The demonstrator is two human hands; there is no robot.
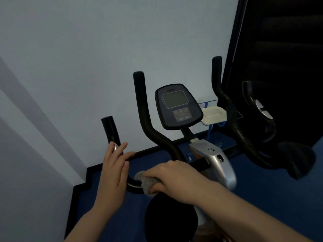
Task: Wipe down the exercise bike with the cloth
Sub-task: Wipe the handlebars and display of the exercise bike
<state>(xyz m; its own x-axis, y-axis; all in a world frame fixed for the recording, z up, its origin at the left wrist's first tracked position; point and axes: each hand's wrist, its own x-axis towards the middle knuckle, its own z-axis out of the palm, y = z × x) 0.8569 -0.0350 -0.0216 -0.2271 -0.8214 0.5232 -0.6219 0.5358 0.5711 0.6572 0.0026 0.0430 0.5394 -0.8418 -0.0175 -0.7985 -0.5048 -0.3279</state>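
The exercise bike (215,159) stands in front of me, with black handlebars, a silver stem and a dark console (177,106) with a grey screen. My right hand (172,177) grips a grey cloth (146,183) wrapped over the lower left handlebar bar. My left hand (114,170) rests with straight fingers against the left handlebar's upright grip (110,130). The black seat (171,220) shows at the bottom centre, partly under my right forearm.
A pale wall fills the left and top. A dark door or cabinet (279,67) stands at the right. Behind the console, a blue rack holds a cream tray (214,114). The floor (262,189) is blue with a black skirting edge.
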